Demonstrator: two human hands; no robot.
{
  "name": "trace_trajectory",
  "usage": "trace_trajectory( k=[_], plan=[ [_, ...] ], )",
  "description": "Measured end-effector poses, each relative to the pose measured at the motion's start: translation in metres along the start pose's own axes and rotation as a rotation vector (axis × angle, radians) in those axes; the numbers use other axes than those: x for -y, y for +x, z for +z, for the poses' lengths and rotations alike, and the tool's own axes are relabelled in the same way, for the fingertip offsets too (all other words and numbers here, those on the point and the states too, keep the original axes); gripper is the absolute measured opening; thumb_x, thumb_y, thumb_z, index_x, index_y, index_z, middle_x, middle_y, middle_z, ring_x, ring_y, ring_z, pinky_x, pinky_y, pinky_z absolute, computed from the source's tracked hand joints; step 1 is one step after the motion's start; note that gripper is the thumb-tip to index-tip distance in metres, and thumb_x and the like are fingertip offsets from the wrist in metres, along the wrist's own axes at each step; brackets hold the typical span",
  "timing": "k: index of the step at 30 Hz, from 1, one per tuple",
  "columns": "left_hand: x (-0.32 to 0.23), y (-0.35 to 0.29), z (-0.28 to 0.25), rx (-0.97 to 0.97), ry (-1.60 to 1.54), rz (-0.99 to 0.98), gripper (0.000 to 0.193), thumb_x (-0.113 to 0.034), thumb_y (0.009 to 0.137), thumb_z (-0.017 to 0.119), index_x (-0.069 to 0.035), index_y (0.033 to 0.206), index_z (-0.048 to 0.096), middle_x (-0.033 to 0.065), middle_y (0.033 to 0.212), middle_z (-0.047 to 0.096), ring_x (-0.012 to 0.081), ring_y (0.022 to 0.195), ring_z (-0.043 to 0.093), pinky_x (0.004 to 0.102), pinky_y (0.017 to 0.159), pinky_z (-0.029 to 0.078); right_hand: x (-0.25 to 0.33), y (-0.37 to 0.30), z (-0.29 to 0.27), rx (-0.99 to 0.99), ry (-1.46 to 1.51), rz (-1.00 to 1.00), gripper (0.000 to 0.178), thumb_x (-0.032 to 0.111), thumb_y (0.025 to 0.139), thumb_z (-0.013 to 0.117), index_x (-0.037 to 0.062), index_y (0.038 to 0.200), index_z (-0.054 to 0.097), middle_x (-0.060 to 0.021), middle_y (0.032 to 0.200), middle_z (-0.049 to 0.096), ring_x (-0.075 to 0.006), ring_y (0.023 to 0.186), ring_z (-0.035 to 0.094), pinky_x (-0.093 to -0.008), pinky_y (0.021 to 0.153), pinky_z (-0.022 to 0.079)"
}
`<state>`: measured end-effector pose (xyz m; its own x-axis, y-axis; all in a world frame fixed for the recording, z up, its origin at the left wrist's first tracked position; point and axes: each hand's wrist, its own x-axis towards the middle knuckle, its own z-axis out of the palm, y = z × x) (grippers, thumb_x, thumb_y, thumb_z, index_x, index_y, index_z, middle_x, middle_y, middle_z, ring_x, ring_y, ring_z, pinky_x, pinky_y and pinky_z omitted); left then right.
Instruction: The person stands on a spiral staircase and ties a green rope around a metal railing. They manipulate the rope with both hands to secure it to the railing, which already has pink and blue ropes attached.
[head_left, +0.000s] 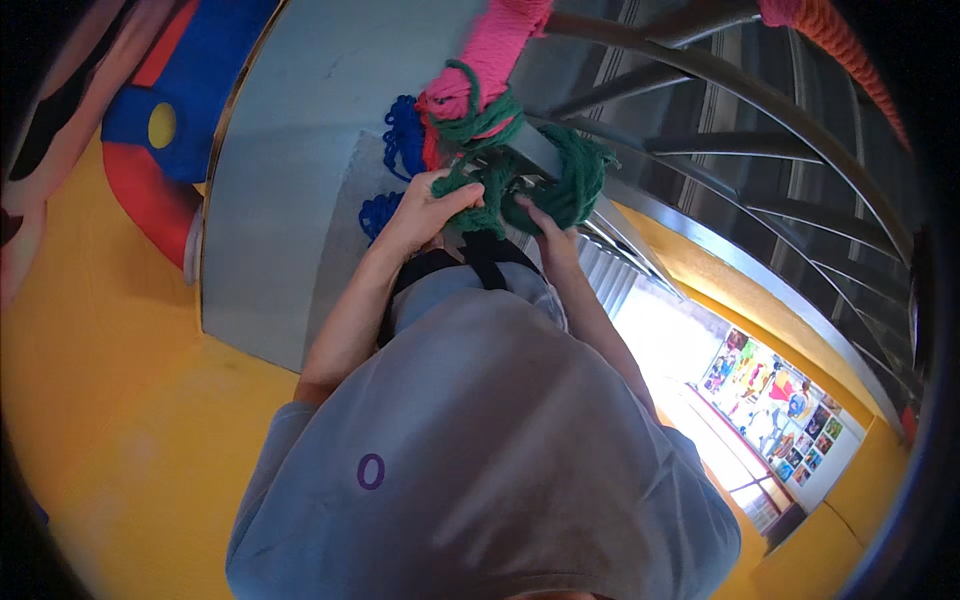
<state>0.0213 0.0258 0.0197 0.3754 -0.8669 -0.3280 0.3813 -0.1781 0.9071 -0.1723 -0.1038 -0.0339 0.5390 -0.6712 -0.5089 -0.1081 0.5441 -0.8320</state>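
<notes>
My left hand is closed on a clump of green yarn, its thumb pressed across the strands. Close by on the right, my right hand grips a thicker green yarn bundle, with thumb showing and most fingers hidden. Just above both hands, green strands loop around the lower end of a bar wrapped in pink yarn. A bare grey stretch of metal bar shows between the wrapping and the bundle. Some red yarn hangs beside the pink end.
Two blue yarn bunches lie left of my hands against a grey panel. Dark curved metal bars spread at the upper right, one wrapped in orange yarn. A yellow surface lies left; a picture-covered board is at right.
</notes>
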Motion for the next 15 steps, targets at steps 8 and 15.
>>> trace_trajectory(
  k=[8,15],
  plan=[
    [0.010,-0.028,-0.003,-0.125,0.292,0.145,0.028,-0.025,0.077,0.068,-0.003,0.093,0.063,0.0104,0.072,0.062,0.0207,0.064,0.060,0.0309,0.059,0.046,0.187,-0.015,-0.076,0.156,-0.300,-0.039,0.030,0.016,0.082,0.065,0.0009,0.108,0.058,-0.0059,0.081,0.063,-0.0147,0.072,0.062,-0.0266,0.069,0.050],
    [-0.007,-0.109,-0.018,-0.294,0.597,0.210,0.019,-0.017,0.079,0.068,-0.001,0.088,0.061,0.0086,0.068,0.061,0.0172,0.064,0.061,0.0320,0.060,0.046,0.159,-0.038,0.037,0.128,-0.889,-0.594,0.034,0.022,0.092,0.055,0.0031,0.121,0.055,-0.0151,0.120,0.059,-0.0242,0.112,0.056,-0.0362,0.093,0.046]
  ],
)
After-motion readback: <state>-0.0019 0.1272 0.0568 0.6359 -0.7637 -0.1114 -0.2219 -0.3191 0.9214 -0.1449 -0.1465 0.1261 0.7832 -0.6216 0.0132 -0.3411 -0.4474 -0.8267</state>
